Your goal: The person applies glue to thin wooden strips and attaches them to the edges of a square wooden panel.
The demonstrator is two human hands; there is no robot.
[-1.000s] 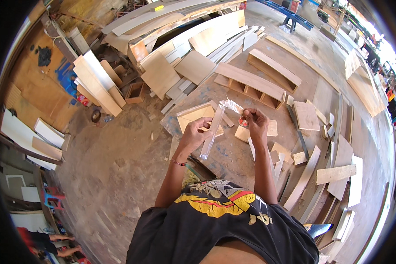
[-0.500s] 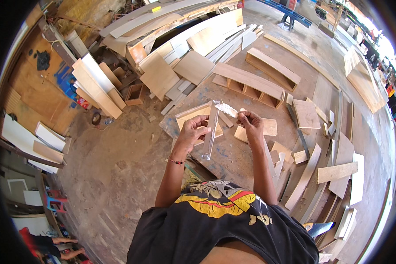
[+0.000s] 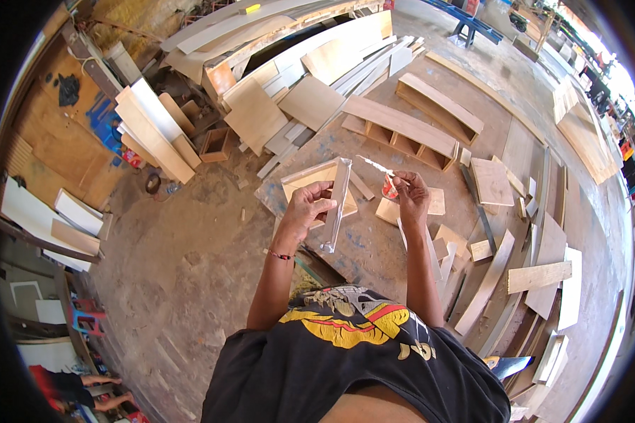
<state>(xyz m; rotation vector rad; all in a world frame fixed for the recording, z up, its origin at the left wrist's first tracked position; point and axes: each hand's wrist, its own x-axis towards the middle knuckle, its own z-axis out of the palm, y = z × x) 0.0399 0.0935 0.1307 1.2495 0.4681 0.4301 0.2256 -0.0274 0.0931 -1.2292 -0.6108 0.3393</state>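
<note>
My left hand (image 3: 309, 211) is closed round a narrow wooden strip (image 3: 336, 204), which stands nearly upright with white paste smeared along its edge. My right hand (image 3: 411, 194) pinches a thin stick (image 3: 374, 164) coated in white paste, its tip pointing up and left toward the strip but apart from it. Just beside the right fingers a small red-and-white item (image 3: 389, 187) shows, partly covered by the hand; whether it is held or stands on the table I cannot make out. Behind my left hand a shallow wooden frame (image 3: 294, 185) lies on the worktable (image 3: 360, 243).
Beyond my hands lie a compartmented wooden box (image 3: 402, 134) and a second long box (image 3: 437, 109). Loose boards (image 3: 492, 182) and offcuts crowd the right side, with a handsaw (image 3: 509, 366) low down. Stacked panels (image 3: 310, 102) fill the back. At lower left is another person (image 3: 70, 388).
My right hand has moved slightly right, drawing the stick away from the strip and turning it. The red-and-white item has come into sight beside it. My left hand still grips the strip.
</note>
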